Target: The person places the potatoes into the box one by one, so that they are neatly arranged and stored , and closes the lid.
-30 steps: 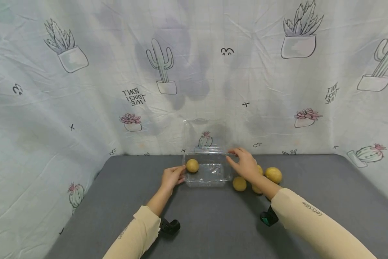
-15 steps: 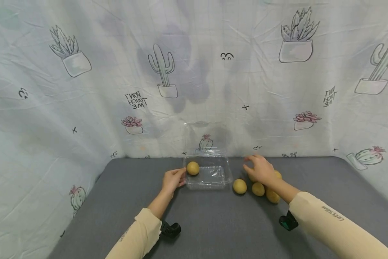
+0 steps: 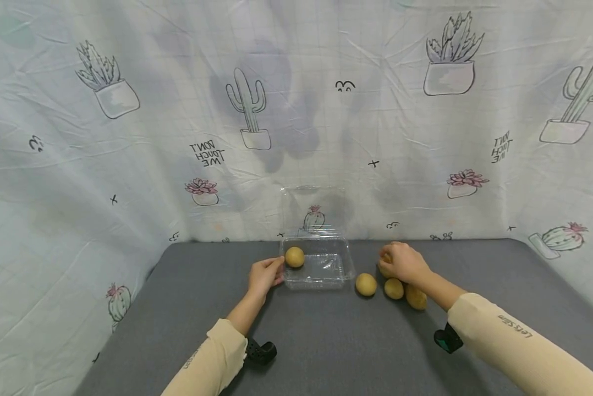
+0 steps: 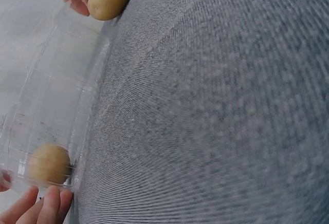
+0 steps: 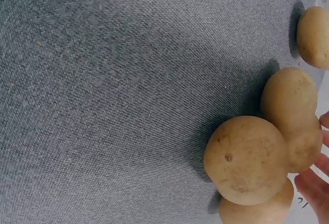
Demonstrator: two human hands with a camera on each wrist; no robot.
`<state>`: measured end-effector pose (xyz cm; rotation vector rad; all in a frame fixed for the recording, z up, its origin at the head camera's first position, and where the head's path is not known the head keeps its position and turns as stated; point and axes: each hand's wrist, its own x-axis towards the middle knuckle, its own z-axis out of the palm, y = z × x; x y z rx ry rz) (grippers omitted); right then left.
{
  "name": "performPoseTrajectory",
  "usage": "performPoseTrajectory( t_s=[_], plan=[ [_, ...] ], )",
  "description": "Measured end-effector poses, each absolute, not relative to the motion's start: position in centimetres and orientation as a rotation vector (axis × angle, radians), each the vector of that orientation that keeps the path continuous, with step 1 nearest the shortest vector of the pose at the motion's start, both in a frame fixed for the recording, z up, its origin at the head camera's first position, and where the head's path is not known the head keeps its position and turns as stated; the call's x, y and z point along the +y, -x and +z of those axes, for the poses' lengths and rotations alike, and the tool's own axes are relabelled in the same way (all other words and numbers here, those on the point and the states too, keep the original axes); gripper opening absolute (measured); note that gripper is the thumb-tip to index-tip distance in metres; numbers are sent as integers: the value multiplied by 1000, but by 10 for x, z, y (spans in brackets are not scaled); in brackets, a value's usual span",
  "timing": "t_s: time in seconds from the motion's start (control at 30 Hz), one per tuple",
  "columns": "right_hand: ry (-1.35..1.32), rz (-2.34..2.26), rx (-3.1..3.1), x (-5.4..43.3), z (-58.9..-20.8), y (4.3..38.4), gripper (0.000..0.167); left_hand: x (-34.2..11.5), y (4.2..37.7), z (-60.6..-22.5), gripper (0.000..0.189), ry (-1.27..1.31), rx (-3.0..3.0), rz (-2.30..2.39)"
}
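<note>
- On the desk (image 3: 316,341), mid-view: clear box (image 3: 321,284), base down, lid (image 3: 296,203) up at the back against the curtain (image 3: 296,110). Lid that way leaves the top free for access.
- One potato (image 3: 294,257) inside, tight to the left end. Rest of the base looks bare, so the spot probably saves room.
- Left hand (image 3: 264,275): narrow grip, pinching the box's left end, thumb by the rim, fingers lower on the wall. Reads as steadying; thin plastic likely slides or flexes easily.
- Right hand (image 3: 406,264): grip curled round the far potato (image 3: 385,269), coming from above. Probably because neighbours crowd its near side. How firm the hold is, can't tell.
- Far potato is right of the box, apart from it, at desk level as far as I can see.
- Near potato (image 3: 366,284) sits alone just beside the box's right end.
- Small potato (image 3: 394,289) and big potato (image 3: 416,297) lie just in front of the right hand; back potato (image 5: 257,211) shows only in the right wrist view, partly behind the big one.
- Loose potatoes all on the right, presumably to suit that hand's reach.
</note>
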<state>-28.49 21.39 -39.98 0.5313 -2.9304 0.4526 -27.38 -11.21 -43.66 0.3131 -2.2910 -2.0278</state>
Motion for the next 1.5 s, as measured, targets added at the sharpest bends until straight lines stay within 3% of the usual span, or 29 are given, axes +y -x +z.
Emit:
performPoseTrajectory(
  t_s=[0.9, 1.5],
  plan=[
    [-765, 513, -3168, 224, -385, 292, 52, -112, 275, -437, 36, -292, -2291, -2050],
    [-907, 473, -3118, 216, -382, 302, 48, -114, 274, -438, 36, -280, -2307, -2026]
  ],
)
